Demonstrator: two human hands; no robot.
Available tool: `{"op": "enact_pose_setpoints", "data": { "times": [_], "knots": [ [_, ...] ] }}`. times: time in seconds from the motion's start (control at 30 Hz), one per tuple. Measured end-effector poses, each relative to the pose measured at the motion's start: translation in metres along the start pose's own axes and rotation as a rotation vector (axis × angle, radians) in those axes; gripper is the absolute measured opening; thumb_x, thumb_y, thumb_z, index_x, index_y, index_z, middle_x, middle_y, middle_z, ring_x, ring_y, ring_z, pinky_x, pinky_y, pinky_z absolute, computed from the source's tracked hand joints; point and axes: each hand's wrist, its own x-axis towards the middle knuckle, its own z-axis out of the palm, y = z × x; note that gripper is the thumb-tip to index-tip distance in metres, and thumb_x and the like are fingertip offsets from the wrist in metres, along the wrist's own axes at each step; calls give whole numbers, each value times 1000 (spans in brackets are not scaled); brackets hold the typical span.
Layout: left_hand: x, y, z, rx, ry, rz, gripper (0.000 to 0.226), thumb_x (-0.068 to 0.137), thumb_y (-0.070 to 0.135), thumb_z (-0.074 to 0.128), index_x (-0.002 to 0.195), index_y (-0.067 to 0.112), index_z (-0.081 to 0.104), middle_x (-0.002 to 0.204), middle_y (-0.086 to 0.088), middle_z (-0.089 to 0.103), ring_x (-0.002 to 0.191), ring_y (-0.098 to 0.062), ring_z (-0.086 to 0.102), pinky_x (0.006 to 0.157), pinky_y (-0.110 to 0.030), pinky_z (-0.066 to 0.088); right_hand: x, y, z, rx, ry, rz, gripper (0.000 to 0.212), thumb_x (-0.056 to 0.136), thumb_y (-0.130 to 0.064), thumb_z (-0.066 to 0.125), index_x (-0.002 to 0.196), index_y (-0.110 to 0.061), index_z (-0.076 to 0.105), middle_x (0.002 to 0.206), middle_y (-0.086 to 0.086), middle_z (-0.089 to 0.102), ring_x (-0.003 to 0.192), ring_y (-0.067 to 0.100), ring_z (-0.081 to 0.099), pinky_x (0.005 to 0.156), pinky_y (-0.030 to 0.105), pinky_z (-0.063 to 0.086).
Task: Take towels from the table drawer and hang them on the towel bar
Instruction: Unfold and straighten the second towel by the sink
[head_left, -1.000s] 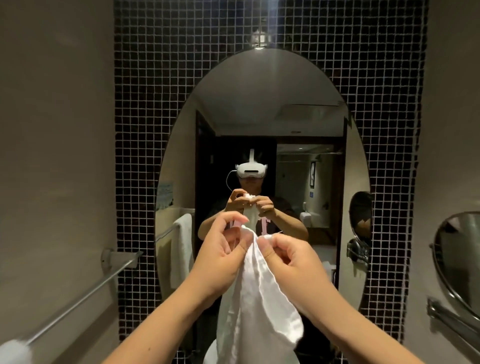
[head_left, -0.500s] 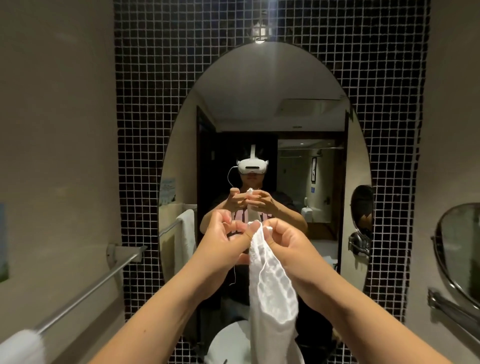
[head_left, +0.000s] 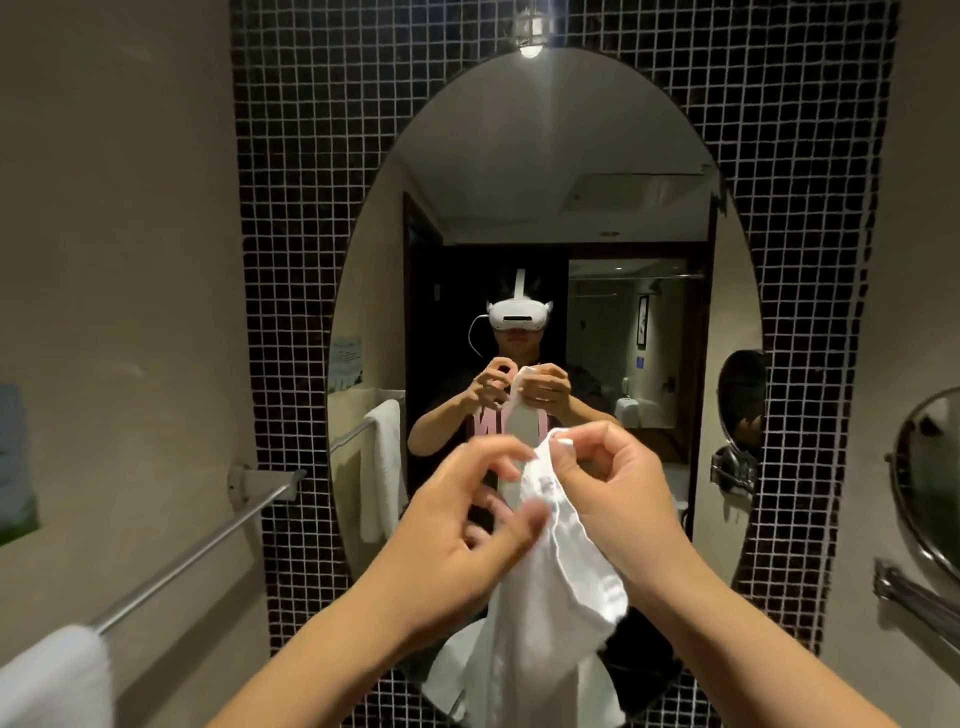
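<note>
A white towel (head_left: 545, 597) hangs down in front of me at chest height. My right hand (head_left: 608, 493) pinches its top edge between thumb and fingers. My left hand (head_left: 467, 519) is just left of the towel with fingers spread and curled, its thumb touching the cloth lower down. The chrome towel bar (head_left: 208, 545) runs along the left wall from a bracket toward me. Another white towel (head_left: 52, 680) hangs over the bar's near end at the bottom left.
An oval mirror (head_left: 545, 234) on the dark mosaic wall reflects a person with a headset. A round swing mirror (head_left: 930, 478) and a chrome rail (head_left: 914, 592) stick out from the right wall. A white basin (head_left: 447, 670) shows below the towel.
My left hand has let go of the towel's top edge and slid lower with fingers opened. My right hand keeps its pinch. The view has tilted slightly down.
</note>
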Motion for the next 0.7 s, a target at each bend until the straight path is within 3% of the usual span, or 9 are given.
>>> {"op": "enact_pose_setpoints", "data": {
  "times": [0.07, 0.13, 0.2, 0.3, 0.37, 0.43, 0.47, 0.57, 0.7],
  "knots": [
    [-16, -6, -1, 405, -99, 50, 42, 87, 66, 61, 124, 52, 49, 122, 24, 48, 99, -7, 61, 79, -28, 57, -2, 6, 0, -68, 25, -65, 4, 92, -21, 74, 94, -19, 73, 91, -4, 76, 85, 13, 74, 76, 28, 61],
    [-26, -11, -3, 686, -151, 59, 44, 88, 74, 54, 125, 50, 46, 124, 27, 44, 98, -4, 60, 79, -30, 56, -3, 12, 1, -104, 37, -106, 3, 90, -21, 77, 92, -20, 74, 92, -5, 76, 85, 13, 73, 76, 28, 61],
    [-33, -15, -6, 755, -193, 13, 58, 84, 83, 47, 132, 52, 39, 126, 26, 45, 98, -2, 61, 80, -31, 56, -5, 17, 2, -127, 46, -126, 5, 89, -21, 79, 91, -22, 75, 89, -5, 76, 85, 13, 74, 76, 30, 61],
    [-43, -23, -8, 755, -158, 62, 96, 67, 91, 56, 145, 52, 18, 128, 21, 50, 86, -4, 64, 71, -28, 56, -10, 24, 4, -167, 50, -132, 7, 88, -26, 80, 92, -27, 76, 89, -9, 76, 87, 11, 73, 78, 32, 62],
    [-46, -27, -7, 963, -176, 153, 104, 63, 95, 54, 148, 44, 22, 126, 14, 56, 72, -9, 63, 65, -28, 54, -14, 27, 6, -201, 46, -134, 8, 88, -28, 81, 93, -28, 76, 91, -14, 74, 89, 9, 72, 80, 35, 63],
    [-47, -40, -5, 1194, -201, 226, 85, 72, 93, 41, 137, 37, 45, 111, 8, 64, 69, -14, 62, 70, -31, 51, -16, 31, 6, -234, 32, -143, 8, 87, -28, 81, 94, -27, 76, 93, -16, 73, 90, 10, 72, 81, 40, 63],
    [-48, -45, -5, 1226, -203, 241, 71, 80, 89, 38, 120, 34, 57, 98, 8, 67, 68, -15, 63, 75, -33, 51, -16, 33, 6, -247, 22, -144, 9, 87, -28, 81, 94, -26, 77, 93, -16, 73, 89, 10, 72, 81, 42, 63],
    [-48, -50, -12, 1156, -141, 219, 54, 99, 66, 34, 73, 29, 63, 66, 11, 57, 55, -12, 55, 75, -37, 53, -15, 36, -2, -269, 1, -141, 9, 88, -27, 81, 95, -23, 76, 93, -11, 74, 90, 13, 72, 82, 45, 62],
    [-43, -51, -27, 990, -36, 116, 42, 92, 63, 56, 69, 28, 61, 59, 15, 56, 55, -3, 55, 62, -34, 54, -16, 37, -16, -294, 25, -139, 10, 91, -22, 76, 98, -16, 72, 98, -6, 73, 93, 9, 71, 84, 36, 62]
  ]
}}
